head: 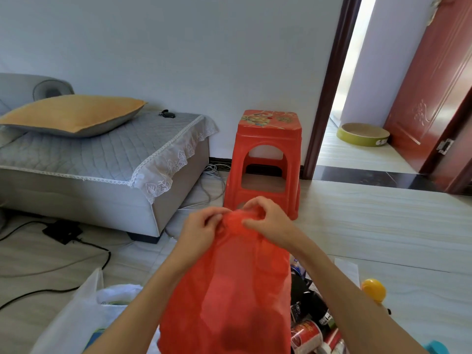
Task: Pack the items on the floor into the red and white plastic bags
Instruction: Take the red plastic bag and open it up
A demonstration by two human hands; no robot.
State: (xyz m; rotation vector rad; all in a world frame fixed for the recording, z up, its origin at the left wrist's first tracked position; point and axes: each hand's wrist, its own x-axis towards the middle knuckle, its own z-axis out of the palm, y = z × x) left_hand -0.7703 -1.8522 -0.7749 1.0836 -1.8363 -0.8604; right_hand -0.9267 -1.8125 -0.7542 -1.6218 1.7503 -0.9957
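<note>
A red plastic bag hangs in front of me, held up by its bunched top. My left hand pinches the left side of that top and my right hand pinches the right side, fingers curled into the plastic. A white plastic bag lies on the floor at lower left with something inside it. Loose items lie on the floor at lower right: a red and white can, dark packets and a yellow ball. The red bag hides part of them.
A red plastic stool stands just beyond my hands. A grey sofa with a yellow cushion is at the left, black cables and a power box on the floor beside it. An open doorway and a red door are at the right.
</note>
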